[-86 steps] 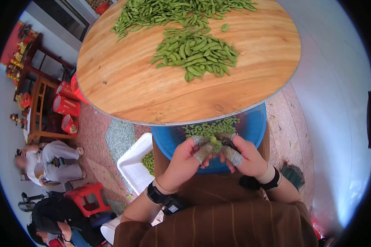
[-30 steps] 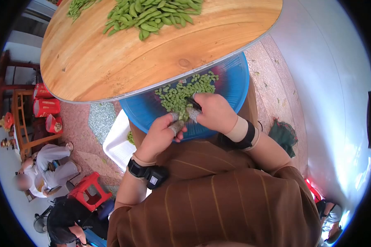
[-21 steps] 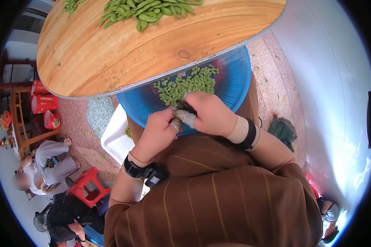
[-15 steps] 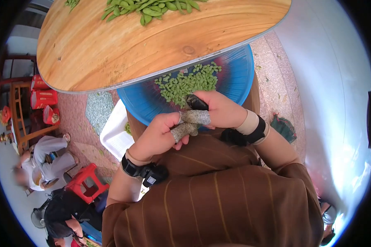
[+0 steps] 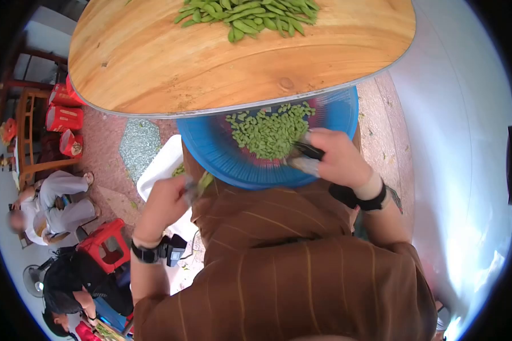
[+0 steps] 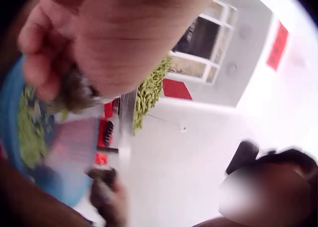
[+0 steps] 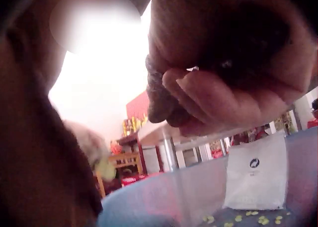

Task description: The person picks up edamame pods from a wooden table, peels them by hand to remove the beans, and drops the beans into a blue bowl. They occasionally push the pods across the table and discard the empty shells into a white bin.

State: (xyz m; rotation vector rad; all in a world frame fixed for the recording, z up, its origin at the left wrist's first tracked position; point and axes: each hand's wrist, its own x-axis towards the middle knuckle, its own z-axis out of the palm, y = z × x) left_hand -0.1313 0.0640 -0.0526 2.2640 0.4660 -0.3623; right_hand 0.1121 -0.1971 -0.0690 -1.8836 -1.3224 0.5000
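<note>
My left hand (image 5: 164, 207) pinches a green edamame pod (image 5: 205, 181) beside the white container (image 5: 166, 159), left of the blue basin (image 5: 205, 150). Grey wraps cover its thumb and finger; in the left wrist view that hand (image 6: 74, 53) is blurred. Over the basin's right side is my right hand (image 5: 346, 162), its wrapped thumb and index finger apart. A black piece (image 5: 309, 150) shows between them; I cannot tell whether it is held or worn. In the right wrist view several fingers (image 7: 213, 95) curl inward. Shelled green beans (image 5: 267, 132) lie in the basin.
A wooden table (image 5: 227, 71) overhangs the basin's far side and bears a pile of edamame pods (image 5: 250, 17). Two seated people, one in pale clothes (image 5: 57, 193), are at the left near a red stool (image 5: 105, 244). A white label (image 7: 256, 175) stands against the basin wall.
My hands worked together over the basin's near side; now they are apart. The left has moved left toward the white container with the pod, the right slightly right.
</note>
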